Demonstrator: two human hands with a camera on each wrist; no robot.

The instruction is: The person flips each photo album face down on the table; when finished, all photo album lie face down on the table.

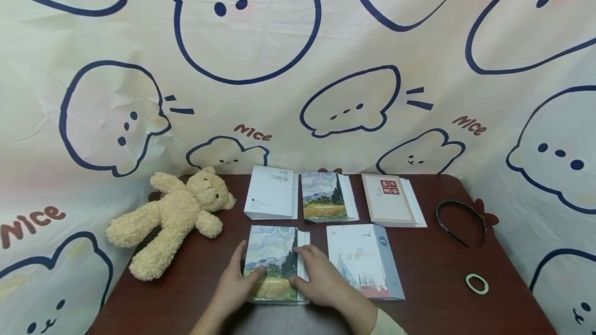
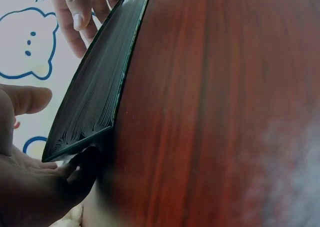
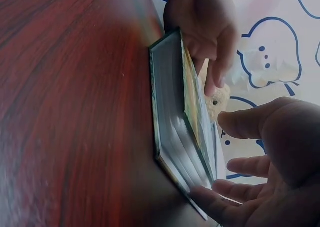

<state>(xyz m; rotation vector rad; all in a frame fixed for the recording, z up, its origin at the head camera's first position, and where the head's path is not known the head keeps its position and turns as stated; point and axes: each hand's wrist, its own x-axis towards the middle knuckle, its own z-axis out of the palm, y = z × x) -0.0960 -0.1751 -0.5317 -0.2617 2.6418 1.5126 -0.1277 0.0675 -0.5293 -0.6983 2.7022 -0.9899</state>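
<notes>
A photo album with a painted landscape on its cover lies closed on the table in front of me. My left hand is at its left side; in the left wrist view the fingers are against the spine while the thumb stands off the cover. Across from it, my right hand is at the right edge. Its fingertips touch the page side, and its extended thumb is over the cover without gripping. The page block shows between the two covers.
Beside the album lies a pale album. Behind stand a white album, another landscape album and a cream album. A teddy bear lies left; a headband and green ring lie right on the brown table.
</notes>
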